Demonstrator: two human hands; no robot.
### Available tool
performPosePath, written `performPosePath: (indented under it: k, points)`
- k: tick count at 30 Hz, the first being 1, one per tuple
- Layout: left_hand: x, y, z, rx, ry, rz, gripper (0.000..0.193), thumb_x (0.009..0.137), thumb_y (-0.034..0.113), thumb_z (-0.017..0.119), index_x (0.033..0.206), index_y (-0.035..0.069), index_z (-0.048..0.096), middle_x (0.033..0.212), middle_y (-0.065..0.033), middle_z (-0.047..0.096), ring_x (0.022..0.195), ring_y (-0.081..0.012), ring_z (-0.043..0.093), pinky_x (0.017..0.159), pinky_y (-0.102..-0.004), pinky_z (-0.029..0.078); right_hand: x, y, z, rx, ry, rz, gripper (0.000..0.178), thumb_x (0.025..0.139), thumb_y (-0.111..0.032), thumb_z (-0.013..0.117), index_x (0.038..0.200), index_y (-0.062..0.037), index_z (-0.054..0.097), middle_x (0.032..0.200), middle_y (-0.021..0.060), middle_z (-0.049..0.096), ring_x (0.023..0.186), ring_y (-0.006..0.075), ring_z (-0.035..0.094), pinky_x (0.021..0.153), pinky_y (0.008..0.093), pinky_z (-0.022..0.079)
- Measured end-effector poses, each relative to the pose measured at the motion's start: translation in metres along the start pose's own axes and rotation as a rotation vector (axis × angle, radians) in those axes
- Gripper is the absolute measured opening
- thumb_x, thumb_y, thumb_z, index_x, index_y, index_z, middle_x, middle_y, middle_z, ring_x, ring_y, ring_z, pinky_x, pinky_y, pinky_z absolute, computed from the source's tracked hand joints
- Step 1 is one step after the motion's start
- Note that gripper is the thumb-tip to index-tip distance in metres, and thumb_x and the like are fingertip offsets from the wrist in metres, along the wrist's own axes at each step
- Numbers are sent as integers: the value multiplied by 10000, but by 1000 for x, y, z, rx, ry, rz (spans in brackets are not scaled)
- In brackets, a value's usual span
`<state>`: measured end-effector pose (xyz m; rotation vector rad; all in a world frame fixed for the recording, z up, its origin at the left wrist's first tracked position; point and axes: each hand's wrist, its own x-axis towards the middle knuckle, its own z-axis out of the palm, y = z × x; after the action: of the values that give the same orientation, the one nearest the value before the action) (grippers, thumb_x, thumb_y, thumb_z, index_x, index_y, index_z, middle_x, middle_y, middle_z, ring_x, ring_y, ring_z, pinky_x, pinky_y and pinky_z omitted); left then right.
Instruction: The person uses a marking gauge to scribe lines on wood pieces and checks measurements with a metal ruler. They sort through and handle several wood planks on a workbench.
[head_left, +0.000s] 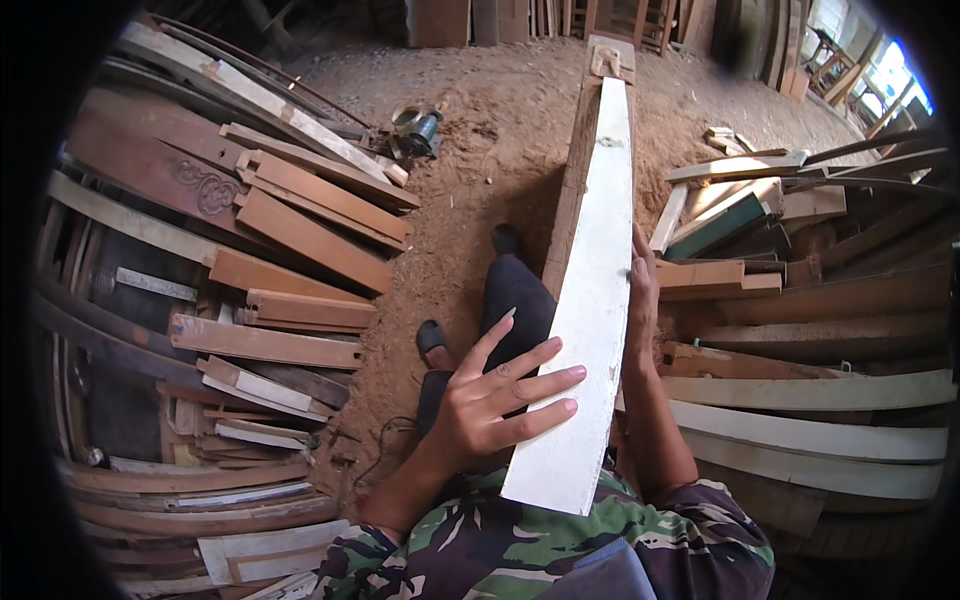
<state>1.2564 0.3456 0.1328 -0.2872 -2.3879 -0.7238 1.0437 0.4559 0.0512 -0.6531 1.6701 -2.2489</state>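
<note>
A long white-faced wooden board (585, 330) lies lengthwise before me, wide at the near end and narrower toward the far end. It rests along a narrow wooden bench beam (571, 180), its far tip close to a small wooden block (606, 62). My left hand (490, 400) lies across the board's left edge with its fingers spread on the white face and its thumb apart. At the opposite edge, my right hand (643, 295) holds the board's side; part of its fingers is hidden.
Stacked brown timber pieces (310, 240) fill the left side, one panel (200, 185) carved. Curved white-edged boards (810, 435) and offcuts (720, 215) lie at the right. A blue-green power tool (424, 136) sits on the dusty floor (480, 130). A cable (378, 450) runs near my feet.
</note>
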Motion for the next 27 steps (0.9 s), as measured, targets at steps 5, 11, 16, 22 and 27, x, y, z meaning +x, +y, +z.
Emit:
performPosePath:
  k: [5, 11, 16, 22, 27]
  points:
    - [3, 1, 1, 0, -52, -11, 192, 957, 233, 723, 1147, 231, 749, 1285, 17, 770, 1291, -230, 691, 1198, -604, 420, -8, 22, -7, 191, -20, 96, 793, 1066, -490, 435, 1676, -29, 226, 1633, 202, 385, 1460, 311, 461, 1191, 436, 403]
    - [0, 1, 8, -14, -66, -32, 207, 948, 250, 737, 1151, 218, 754, 1284, 19, 767, 1274, -217, 699, 1192, -585, 442, -16, 27, -3, 288, 24, 129, 793, 1044, -462, 457, 1686, -62, 219, 1617, 198, 395, 1407, 303, 507, 1135, 427, 470]
    - [-2, 2, 8, -27, -73, -48, 236, 936, 264, 752, 1166, 210, 751, 1292, 15, 763, 1268, -216, 702, 1190, -579, 448, -18, 25, -1, 297, 21, 145, 784, 1032, -440, 468, 1680, -58, 246, 1605, 197, 413, 1384, 296, 530, 1127, 418, 476]
    - [4, 5, 5, -70, -71, -79, 243, 948, 242, 740, 1188, 198, 746, 1298, -14, 761, 1255, -241, 711, 1178, -579, 455, -9, 13, -9, 243, 16, 132, 775, 1004, -343, 530, 1661, -8, 290, 1569, 212, 468, 1344, 264, 566, 1131, 360, 447]
    - [12, -2, 21, -34, -21, -6, 215, 968, 202, 674, 1160, 148, 754, 1315, -59, 752, 1275, -263, 698, 1162, -564, 468, 10, -9, -16, 188, -32, 144, 720, 969, -230, 522, 1613, 52, 367, 1411, 206, 612, 1219, 229, 641, 1030, 318, 510]
